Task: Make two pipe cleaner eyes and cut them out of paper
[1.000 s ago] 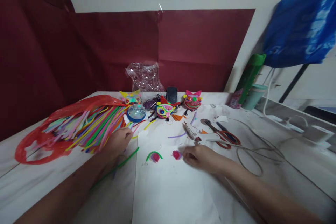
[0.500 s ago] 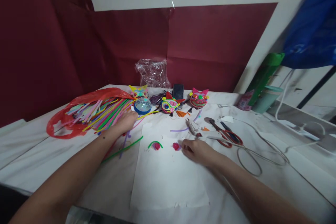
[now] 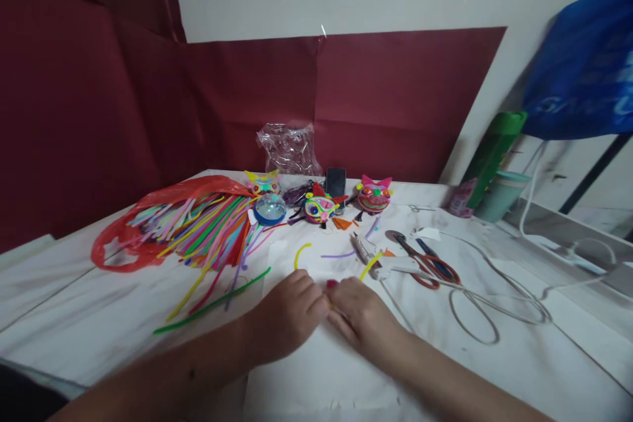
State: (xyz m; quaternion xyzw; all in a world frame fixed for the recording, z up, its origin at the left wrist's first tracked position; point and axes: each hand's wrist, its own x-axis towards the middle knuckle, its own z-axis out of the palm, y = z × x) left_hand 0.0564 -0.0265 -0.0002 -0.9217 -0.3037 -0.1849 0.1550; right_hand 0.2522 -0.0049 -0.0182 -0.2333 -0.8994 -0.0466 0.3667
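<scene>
My left hand (image 3: 289,306) and my right hand (image 3: 363,313) meet above a white sheet of paper (image 3: 306,376), fingers closed. Yellow pipe cleaner (image 3: 300,254) sticks up and bends over above the left fist; another yellow length slants up from the right fist. Whether both belong to one stem is hidden by the fingers. A bit of a dark pink piece (image 3: 331,283) shows between the hands. A green pipe cleaner (image 3: 212,303) lies left of the paper. To the right rest a white glue gun (image 3: 395,265) and orange-handled scissors (image 3: 435,270).
A red plastic bag (image 3: 111,247) spills many coloured pipe cleaners (image 3: 212,224) at the left. Behind the paper stand a blue-rimmed round container (image 3: 270,210), a phone (image 3: 335,181) and colourful animal-head crafts (image 3: 374,196). A cable (image 3: 494,283) loops at the right.
My left hand has come from the pipe cleaner pile to the paper's middle. Both hands now close on yellow pipe cleaner. The green-arched pink piece on the paper is now covered.
</scene>
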